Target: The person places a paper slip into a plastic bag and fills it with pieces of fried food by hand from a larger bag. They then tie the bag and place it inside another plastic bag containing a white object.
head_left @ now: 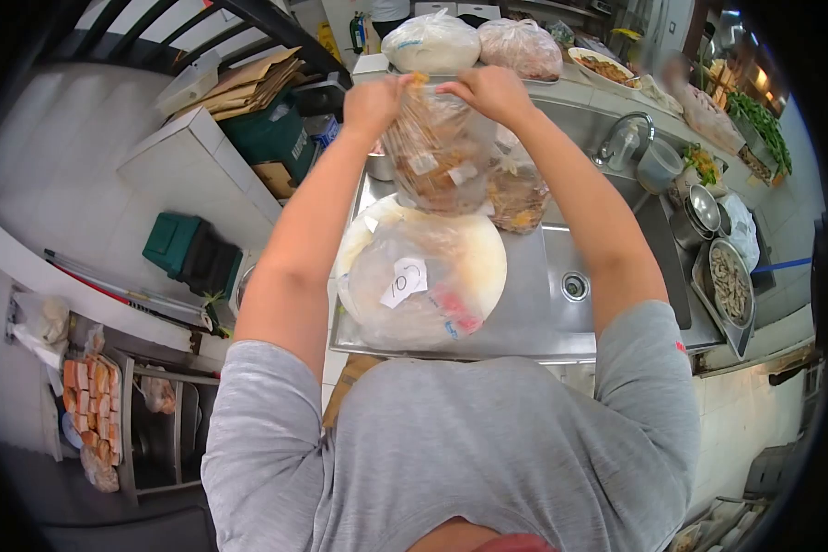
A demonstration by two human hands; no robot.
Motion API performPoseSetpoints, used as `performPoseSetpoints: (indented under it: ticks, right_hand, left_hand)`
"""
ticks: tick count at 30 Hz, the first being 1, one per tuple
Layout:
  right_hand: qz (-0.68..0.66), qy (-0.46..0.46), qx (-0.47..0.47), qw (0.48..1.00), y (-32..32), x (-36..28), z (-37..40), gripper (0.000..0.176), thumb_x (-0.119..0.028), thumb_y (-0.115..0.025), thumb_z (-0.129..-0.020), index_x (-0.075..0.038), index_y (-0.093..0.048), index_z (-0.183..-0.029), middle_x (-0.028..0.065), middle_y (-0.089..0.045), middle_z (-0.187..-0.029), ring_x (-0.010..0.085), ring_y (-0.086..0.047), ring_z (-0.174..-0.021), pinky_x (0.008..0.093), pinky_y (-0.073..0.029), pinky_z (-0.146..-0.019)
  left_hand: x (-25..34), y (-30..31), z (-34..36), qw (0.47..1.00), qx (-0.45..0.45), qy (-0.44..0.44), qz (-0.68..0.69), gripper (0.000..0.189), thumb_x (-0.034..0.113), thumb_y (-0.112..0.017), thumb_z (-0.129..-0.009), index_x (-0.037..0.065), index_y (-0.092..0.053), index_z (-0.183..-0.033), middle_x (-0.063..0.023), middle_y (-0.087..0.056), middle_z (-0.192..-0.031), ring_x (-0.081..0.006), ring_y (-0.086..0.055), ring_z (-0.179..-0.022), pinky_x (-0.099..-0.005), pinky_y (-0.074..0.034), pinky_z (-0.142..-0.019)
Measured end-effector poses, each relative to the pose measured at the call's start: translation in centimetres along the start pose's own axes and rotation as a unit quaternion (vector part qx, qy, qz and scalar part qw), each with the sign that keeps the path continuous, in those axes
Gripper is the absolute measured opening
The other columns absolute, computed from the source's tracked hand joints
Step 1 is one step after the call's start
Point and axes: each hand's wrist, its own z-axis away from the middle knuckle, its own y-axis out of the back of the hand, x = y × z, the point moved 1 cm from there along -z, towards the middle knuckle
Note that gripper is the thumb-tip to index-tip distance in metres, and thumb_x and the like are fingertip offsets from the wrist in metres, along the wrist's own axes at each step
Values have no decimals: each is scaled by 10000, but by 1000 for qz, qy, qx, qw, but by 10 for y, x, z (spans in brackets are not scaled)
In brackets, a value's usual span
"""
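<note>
Both my hands are raised at the far side of the steel counter, gripping the top of a clear plastic bag of brown-orange food. My left hand pinches the bag's left top corner, and my right hand has its fingers closed on the right side of the opening. Some orange food shows at the mouth, between the hands. The bag's bottom overlaps the back of a round, stained white cutting board. On the board lies a flat clear bag with a handwritten paper label. Another filled bag stands just right.
Behind are a white bag, a pinkish filled bag and a plate of food. To the right are a sink drain, a faucet, metal bowls and a tray of greyish food. Cardboard is stacked left.
</note>
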Motion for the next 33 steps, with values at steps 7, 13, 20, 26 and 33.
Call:
performPoseSetpoints:
  ticks: [7, 13, 20, 26, 33]
  right_hand:
    - [52, 91, -193, 976, -64, -12, -56, 476, -543, -533, -816, -95, -678, -748, 146, -659, -763, 334, -638, -741, 439, -492, -649]
    - [34, 98, -200, 974, -128, -30, -61, 362, -464, -573, -815, -133, -713, -774, 110, -677, -786, 291, -659, -786, 413, -508, -661]
    - [-8, 66, -80, 995, -107, -29, -75, 310, -387, -551, -833, -137, -713, -750, 114, -675, -757, 296, -659, -697, 404, -512, -605]
    - [-56, 84, -4, 995, -138, -42, -80, 256, -366, -521, -857, -231, -736, -828, 103, -673, -728, 288, -655, -656, 396, -508, -577]
    - [-12, 42, -96, 994, -166, -50, -68, 228, -332, -515, -874, -255, -729, -850, 79, -684, -772, 256, -668, -711, 383, -515, -640]
  left_hand:
    - [-67, -11, -23, 991, 16, -11, -129, 525, 479, -406, -932, 70, -616, -677, -164, -620, -629, -348, -620, -593, -449, -489, -530]
    - [-99, -34, 18, 989, 9, 84, -122, 547, 504, -427, -919, 64, -594, -642, -184, -600, -597, -369, -608, -573, -449, -486, -520]
    - [-96, -5, -7, 984, 87, 134, -79, 528, 499, -457, -905, 63, -607, -648, -185, -607, -616, -388, -606, -602, -473, -485, -560]
    - [-123, -2, -23, 984, 74, 92, -133, 559, 528, -430, -905, 70, -609, -639, -161, -613, -605, -369, -608, -581, -454, -479, -519]
    - [-139, -31, -13, 981, 39, 94, -162, 550, 514, -431, -910, 76, -579, -613, -159, -614, -600, -355, -620, -575, -450, -491, -519]
